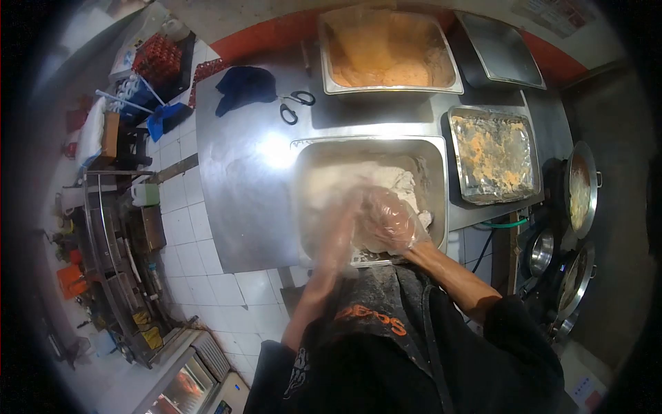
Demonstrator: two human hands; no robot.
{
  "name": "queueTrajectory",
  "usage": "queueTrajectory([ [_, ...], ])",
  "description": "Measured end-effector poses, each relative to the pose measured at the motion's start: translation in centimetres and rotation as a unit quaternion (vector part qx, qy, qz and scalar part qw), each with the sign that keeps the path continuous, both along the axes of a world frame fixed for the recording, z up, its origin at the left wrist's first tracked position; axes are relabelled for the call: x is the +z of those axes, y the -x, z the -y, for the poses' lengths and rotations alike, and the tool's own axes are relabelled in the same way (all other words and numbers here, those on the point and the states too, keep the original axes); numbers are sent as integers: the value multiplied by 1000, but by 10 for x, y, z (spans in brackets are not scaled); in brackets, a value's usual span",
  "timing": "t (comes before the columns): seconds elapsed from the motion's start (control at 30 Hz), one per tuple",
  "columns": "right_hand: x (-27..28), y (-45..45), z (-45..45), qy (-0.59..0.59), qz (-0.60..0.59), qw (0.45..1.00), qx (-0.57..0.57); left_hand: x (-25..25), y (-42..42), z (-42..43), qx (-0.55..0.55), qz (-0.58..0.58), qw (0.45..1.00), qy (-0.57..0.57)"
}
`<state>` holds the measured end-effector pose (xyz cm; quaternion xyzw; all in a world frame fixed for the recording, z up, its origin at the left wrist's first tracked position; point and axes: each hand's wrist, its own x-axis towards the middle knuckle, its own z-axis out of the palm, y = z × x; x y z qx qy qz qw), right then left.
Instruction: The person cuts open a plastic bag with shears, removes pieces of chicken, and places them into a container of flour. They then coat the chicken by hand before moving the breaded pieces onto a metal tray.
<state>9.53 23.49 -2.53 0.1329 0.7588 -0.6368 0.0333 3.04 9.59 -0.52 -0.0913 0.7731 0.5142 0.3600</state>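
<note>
Reaching into a rectangular stainless-steel pan [444, 200] of powdery, clumped white flour [403, 181], with the right hand [390, 215] in a crinkled clear plastic glove [398, 222], bent at the fingers, any grip hidden, with the left hand [350, 212] motion-blurred alongside, too smeared to tell finger opening or hold.

Left grip [345, 215] beside right grip [389, 218]

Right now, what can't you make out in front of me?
All in the head view:
Left hand: motion blur hides its fingers.
Right hand, in a clear plastic glove: the crumpled glove obscures its fingertips and anything in its grip.
White powdery mass in the rectangular steel pan: both hands cover part of it.
Orange lettering on black clothing: folds obscure it.
Printed notice: too small to read.
</note>
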Motion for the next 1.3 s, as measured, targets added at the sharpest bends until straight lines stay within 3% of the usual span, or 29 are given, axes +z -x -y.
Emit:
queueTrajectory([
  [0.03,-6,-5,-3,-216,-66,972,69,-28,-4,8,-5,0,1000,-1],
  [0.07,-5,-2,-2,-31,38,998,25,-80,-12,24,-82,-110,988,-73],
  [0.1,-9,-5,-5,-30,39,999,21,-108,-16,34,-157,-215,953,-143],
  [0.2,-11,-7,-12,-131,-21,988,82,-82,-14,29,-199,-201,953,-108],
  [0.27,22,4,-16,-103,69,992,-35,-88,-18,23,-162,-259,946,-105],
  [0.33,34,14,-21,-138,105,984,-50,-79,-19,16,-122,-316,936,-100],
  [0.37,37,17,-22,-172,140,973,-65,-55,-14,10,-62,-198,975,-84],
  [0.4,19,15,-22,-61,168,981,-76,-42,-11,5,-1,-77,995,-66],
  [0.43,7,13,-22,-62,167,981,-79,-43,-8,1,-4,-78,995,-68],
  [0.5,-11,8,-21,9,125,987,-99,-46,-6,-4,104,-14,927,-361],
  [0.53,-20,5,-15,9,124,987,-97,-49,-6,-4,105,-15,927,-361],
  [0.57,-28,3,-5,61,64,985,-152,-55,-6,-3,15,-142,958,-251],
  [0.6,-32,1,1,112,3,972,-206,-61,-6,-3,-77,-262,953,-131],
  [0.63,-23,1,1,113,4,972,-205,-74,-9,-6,-77,-262,953,-130],
  [0.7,5,1,-1,-59,98,987,-114,-99,-11,-18,110,-108,949,-275],
  [0.73,7,-1,-2,-48,87,990,-103,-5,-2,-25,86,0,990,-109],
  [0.83,-13,-7,-18,-13,112,994,1,-5,-6,-22,136,88,975,-153],
  [0.87,3,-3,-28,-5,110,994,29,-39,-6,-15,136,87,975,-154],
  [0.9,13,3,-30,-4,109,994,29,-101,-7,-3,27,-155,986,-47],
  [0.93,21,9,-30,-67,114,991,24,-135,-8,2,-84,-384,918,62],
  [0.97,28,15,-29,-128,119,984,19,-108,-5,-1,-85,-383,918,61],
  [1.03,26,23,-25,-184,143,971,50,-22,6,-12,-86,-114,990,-12],
  [1.07,16,25,-22,-166,67,984,23,-22,6,-13,-87,-115,989,-13],
  [1.1,10,27,-20,-148,-9,989,-4,-24,7,-14,-89,-198,975,-55],
  [1.13,16,29,-16,-151,-9,988,-7,-28,7,-16,-91,-279,951,-100],
  [1.17,24,29,-11,-136,-10,989,-50,-37,5,-20,-94,-278,950,-105],
  [1.23,22,30,-8,-126,-10,987,-97,-82,-7,-30,82,-123,977,-150],
  [1.27,8,29,-7,-187,-27,979,-74,-157,-23,-25,133,-71,954,-261],
  [1.3,0,27,-4,-245,-43,967,-49,-127,-22,-26,131,-68,954,-261],
])
